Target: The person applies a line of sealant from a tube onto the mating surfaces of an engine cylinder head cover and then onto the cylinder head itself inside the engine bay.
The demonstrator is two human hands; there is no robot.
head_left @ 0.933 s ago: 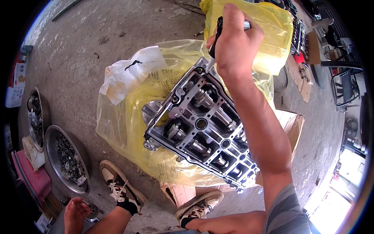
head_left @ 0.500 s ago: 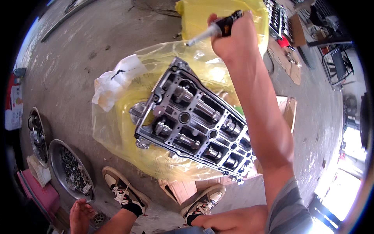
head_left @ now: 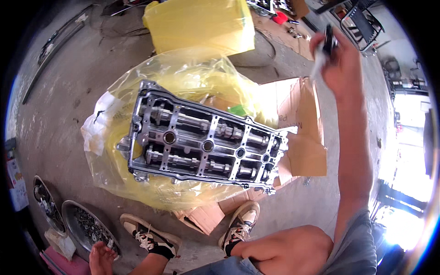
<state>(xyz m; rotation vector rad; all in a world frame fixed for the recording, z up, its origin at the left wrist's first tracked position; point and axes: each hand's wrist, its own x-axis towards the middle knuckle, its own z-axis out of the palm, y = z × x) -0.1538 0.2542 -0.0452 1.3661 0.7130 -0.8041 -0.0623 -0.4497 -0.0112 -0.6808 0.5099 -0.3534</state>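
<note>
My right hand (head_left: 341,57) is raised at the upper right, its fingers wrapped round a dark tube with a pale nozzle (head_left: 328,41), blurred by motion. The nozzle points down and to the left, well apart from the engine part. In the middle lies an engine camshaft housing (head_left: 206,145), a metal frame with two camshafts in it and round holes along its centre. It rests on yellow plastic wrapping (head_left: 110,172). Low on the left, my left hand (head_left: 101,257) hangs empty with loosely bent fingers, near a metal bowl of small hardware (head_left: 87,224).
Cardboard (head_left: 302,158) lies under the plastic and sticks out to the right. A yellow-wrapped bundle (head_left: 201,27) stands behind. Another metal bowl (head_left: 45,206) holds metal parts at the left. My shoes (head_left: 149,236) flank the cardboard's near edge. A folding chair (head_left: 360,25) is far right.
My right hand has swung right with the tube, away from above the plastic wrapping. The view has shifted, so the housing sits more level and further left. My left hand remains low and empty.
</note>
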